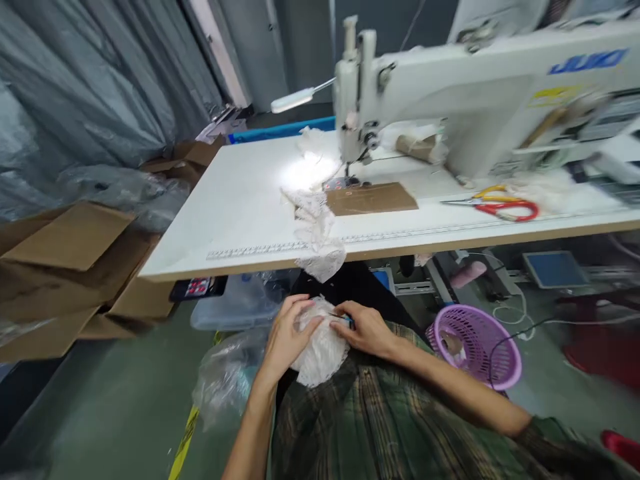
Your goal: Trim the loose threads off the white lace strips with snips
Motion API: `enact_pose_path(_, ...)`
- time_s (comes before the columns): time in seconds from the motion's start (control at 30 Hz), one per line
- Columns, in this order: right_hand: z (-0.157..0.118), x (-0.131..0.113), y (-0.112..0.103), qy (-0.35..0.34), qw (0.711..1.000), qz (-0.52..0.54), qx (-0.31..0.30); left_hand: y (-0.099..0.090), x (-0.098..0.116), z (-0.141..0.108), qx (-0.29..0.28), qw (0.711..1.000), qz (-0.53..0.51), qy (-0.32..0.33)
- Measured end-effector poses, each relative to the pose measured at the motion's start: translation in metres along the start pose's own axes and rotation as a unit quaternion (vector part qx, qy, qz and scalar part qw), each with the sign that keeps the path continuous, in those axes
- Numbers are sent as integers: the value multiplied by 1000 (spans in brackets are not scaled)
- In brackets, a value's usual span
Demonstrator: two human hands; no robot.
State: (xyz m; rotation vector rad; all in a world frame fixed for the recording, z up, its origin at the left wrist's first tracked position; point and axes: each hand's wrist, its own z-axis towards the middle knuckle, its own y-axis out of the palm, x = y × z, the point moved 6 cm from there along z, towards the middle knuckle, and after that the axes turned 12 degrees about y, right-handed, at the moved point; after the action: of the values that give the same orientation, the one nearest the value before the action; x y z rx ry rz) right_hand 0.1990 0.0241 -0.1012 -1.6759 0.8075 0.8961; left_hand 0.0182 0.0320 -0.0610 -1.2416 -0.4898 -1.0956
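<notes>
A bunched piece of white lace fabric (320,353) lies in my lap, below the table's front edge. My left hand (293,331) is closed on its left side, thumb on top. From the right, my right hand (367,327) grips small thread snips (349,323) with a blue part showing and a thin dark tip over the lace; most of them is hidden by the fingers. Another strip of white lace (316,223) runs from near the needle of the sewing machine (357,113) and hangs over the table edge above my hands.
On the white table (240,200) are brown card (373,199), scissors (500,204) with red and yellow handles, and a ruler tape (260,249). A purple basket (475,347) stands at lower right. Cardboard boxes (75,240) are on the left, a phone (199,287) under the table edge.
</notes>
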Motion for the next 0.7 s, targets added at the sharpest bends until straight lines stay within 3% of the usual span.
enact_pose_path(0.07, 5, -8, -13, -17, 998, -37, 38, -4, 8, 19, 65, 992, 82, 74)
enact_pose_path(0.17, 7, -25, -30, -46, 998, 15, 41, -3, 22, 43, 150, 965, 157, 146)
enact_pose_path(0.27, 4, -38, -42, -74, 991, 95, 59, -1, 33, 55, 211, 934, 241, 157)
enact_pose_path(0.37, 3, -45, -43, -93, 984, 141, 64, 1, 39, 59, 214, 920, 288, 159)
enact_pose_path(0.53, 5, -58, -49, -132, 976, 158, 75, -4, 37, 58, 176, 957, 203, 111)
enact_pose_path(0.7, -2, -76, -57, -150, 971, 175, 68, -24, 29, 43, 208, 977, 50, -18)
